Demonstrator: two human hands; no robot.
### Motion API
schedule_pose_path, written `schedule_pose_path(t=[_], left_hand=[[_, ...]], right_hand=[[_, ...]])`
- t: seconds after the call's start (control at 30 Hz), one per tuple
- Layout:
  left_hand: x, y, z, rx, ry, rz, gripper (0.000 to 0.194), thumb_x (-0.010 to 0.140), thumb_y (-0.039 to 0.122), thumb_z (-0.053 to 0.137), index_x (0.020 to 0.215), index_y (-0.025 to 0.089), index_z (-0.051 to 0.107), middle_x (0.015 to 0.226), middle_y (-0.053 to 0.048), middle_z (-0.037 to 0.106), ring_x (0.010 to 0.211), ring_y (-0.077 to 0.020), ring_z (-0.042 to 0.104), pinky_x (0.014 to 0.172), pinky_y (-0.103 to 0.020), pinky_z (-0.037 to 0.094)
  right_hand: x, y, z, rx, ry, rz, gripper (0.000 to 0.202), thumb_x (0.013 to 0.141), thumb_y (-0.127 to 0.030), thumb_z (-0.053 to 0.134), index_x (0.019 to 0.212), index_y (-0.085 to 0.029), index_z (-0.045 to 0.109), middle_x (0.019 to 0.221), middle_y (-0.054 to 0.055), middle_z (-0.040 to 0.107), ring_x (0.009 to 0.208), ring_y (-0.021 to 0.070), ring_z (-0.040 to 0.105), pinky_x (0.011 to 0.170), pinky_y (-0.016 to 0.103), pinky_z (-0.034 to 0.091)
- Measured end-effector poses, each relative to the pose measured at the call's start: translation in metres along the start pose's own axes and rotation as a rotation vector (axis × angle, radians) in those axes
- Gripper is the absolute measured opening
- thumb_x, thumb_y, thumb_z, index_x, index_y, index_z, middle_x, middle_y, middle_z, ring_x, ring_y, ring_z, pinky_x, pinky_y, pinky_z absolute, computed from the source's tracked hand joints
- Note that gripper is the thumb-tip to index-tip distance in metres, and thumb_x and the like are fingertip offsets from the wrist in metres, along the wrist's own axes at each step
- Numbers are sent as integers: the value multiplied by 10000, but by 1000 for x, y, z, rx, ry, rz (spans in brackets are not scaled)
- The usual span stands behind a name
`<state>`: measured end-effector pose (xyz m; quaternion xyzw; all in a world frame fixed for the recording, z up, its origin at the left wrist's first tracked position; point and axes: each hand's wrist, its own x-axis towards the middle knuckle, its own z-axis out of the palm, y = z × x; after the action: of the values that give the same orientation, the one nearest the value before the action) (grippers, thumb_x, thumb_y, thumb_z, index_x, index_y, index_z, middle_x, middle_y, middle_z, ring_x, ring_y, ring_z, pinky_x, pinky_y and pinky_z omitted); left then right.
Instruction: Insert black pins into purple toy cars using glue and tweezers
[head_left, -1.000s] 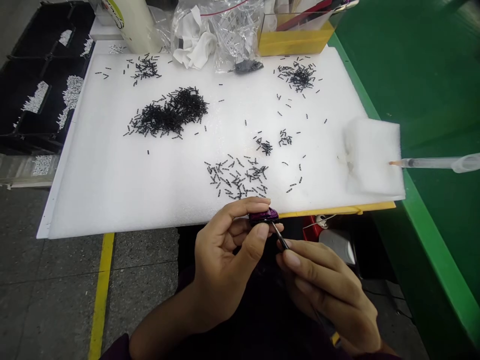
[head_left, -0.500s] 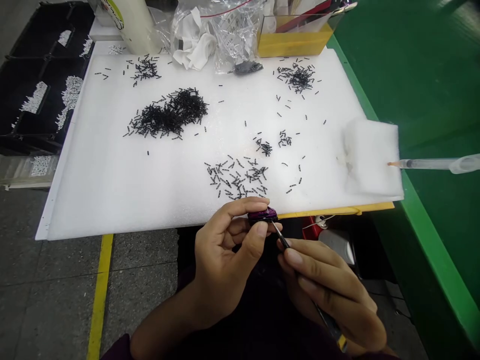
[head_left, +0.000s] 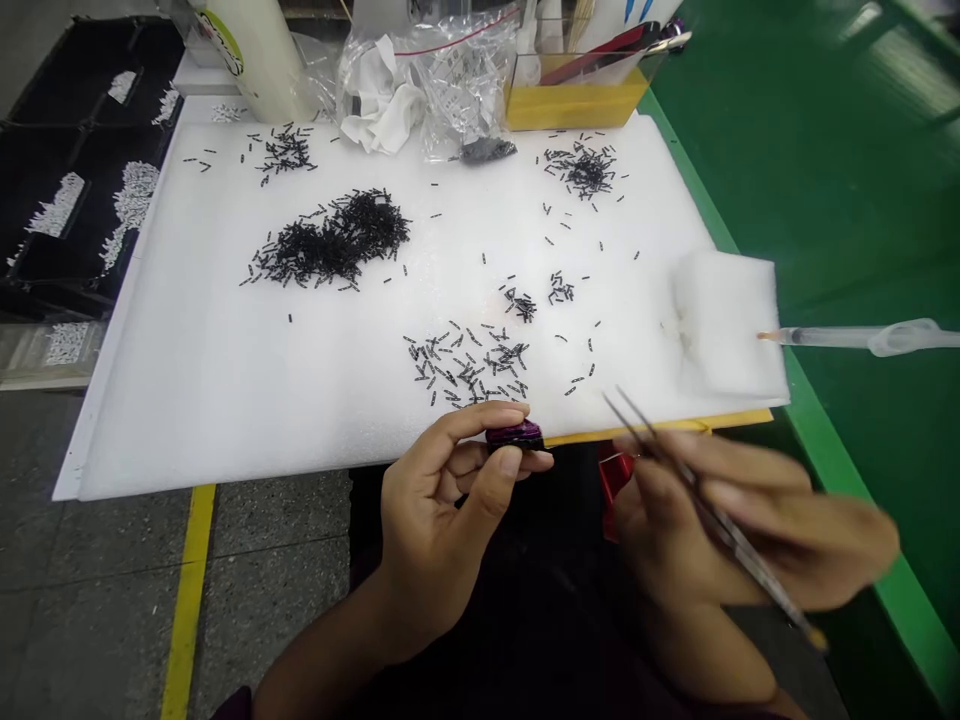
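Note:
Between its thumb and fingers, my left hand point(head_left: 442, 520) pinches a small shiny purple and black piece point(head_left: 516, 435) at the front edge of the white foam sheet point(head_left: 187, 400). My right hand point(head_left: 735, 510), smeared by motion, holds a pair of tweezers point(head_left: 705, 490) to the right of that piece. The tweezers' tips are spread apart over the foam's front edge, and I see nothing between them. Beyond my left hand lies a scatter of tiny black strips point(head_left: 469, 365). What the fingers cover of the purple piece is hidden.
A large heap of black strips point(head_left: 330, 240) lies at left centre, with smaller piles around it. At right, a syringe point(head_left: 847, 337) sticks into a white foam block point(head_left: 731, 325). Behind stand a bottle point(head_left: 255, 60), plastic bags point(head_left: 465, 90) and a yellow-based tool box point(head_left: 574, 105).
My right hand has swung right and slightly up with the tweezers, away from the purple piece. The tweezers' tips have parted. My left hand still holds the piece.

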<state>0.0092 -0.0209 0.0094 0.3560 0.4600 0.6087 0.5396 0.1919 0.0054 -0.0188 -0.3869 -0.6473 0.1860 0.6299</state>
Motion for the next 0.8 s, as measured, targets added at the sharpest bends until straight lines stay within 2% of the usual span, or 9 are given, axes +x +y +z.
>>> schedule_pose_path(t=[0.07,0.1,0.27,0.4,0.47,0.53,0.63,0.73,0.8], left_hand=[[1,0,0,-3,-9,1,176,1048,186,745,1195,247,820,1214,-35,852,925,-170,866,885,-242,716],[1,0,-1,-6,-16,-2,182,1051,183,741,1202,247,819,1202,-34,857,934,-172,867,886,-239,715],[2,-1,0,6,-38,-37,219,1071,187,717,1241,282,817,1032,-1,883,996,-176,864,921,-226,702],[2,0,2,15,-4,-54,190,1062,226,737,1223,262,830,1069,-27,884,985,-203,867,901,-247,715],[1,1,3,-3,36,-73,172,1053,247,753,1200,267,840,1111,-28,882,974,-200,868,889,-239,714],[1,1,2,-24,25,-76,182,1051,239,755,1207,280,840,1136,-23,879,980,-194,867,892,-230,710],[1,0,-2,-45,-45,-71,230,1063,208,734,1244,311,832,1122,-7,881,1014,-188,862,915,-219,697],[2,2,-5,-70,-35,-126,214,1067,230,735,1226,328,840,1093,8,885,1020,-171,859,916,-190,682],[5,6,-5,-108,-16,-170,185,1039,243,781,1189,325,851,1120,12,882,1004,-159,861,904,-165,674]], right_hand=[[23,10,8,-86,143,4,428,737,52,918,1024,-232,777,1041,30,858,872,259,863,748,395,777],[35,16,12,-117,154,39,359,747,7,937,947,-230,757,987,32,859,874,266,863,762,407,773],[72,41,25,-119,37,247,281,798,-147,944,829,-243,682,897,7,862,901,249,862,805,395,751],[78,52,28,-133,-22,322,289,806,-229,946,811,-253,658,887,-11,859,860,236,852,790,403,736],[79,56,30,-159,-33,320,267,818,-220,931,824,-251,666,906,-10,859,874,232,846,799,400,724],[79,58,33,-170,-39,302,249,826,-198,919,833,-247,676,919,-9,860,899,232,847,815,394,720],[76,53,35,-147,-35,276,229,849,-179,907,834,-245,688,906,-13,859,908,238,856,817,391,732],[68,33,25,-137,-14,200,202,871,-125,891,881,-253,736,981,3,871,947,246,861,852,396,746],[60,16,11,-84,-141,163,260,874,-50,862,978,-275,781,1113,14,871,1009,253,859,885,401,756]])
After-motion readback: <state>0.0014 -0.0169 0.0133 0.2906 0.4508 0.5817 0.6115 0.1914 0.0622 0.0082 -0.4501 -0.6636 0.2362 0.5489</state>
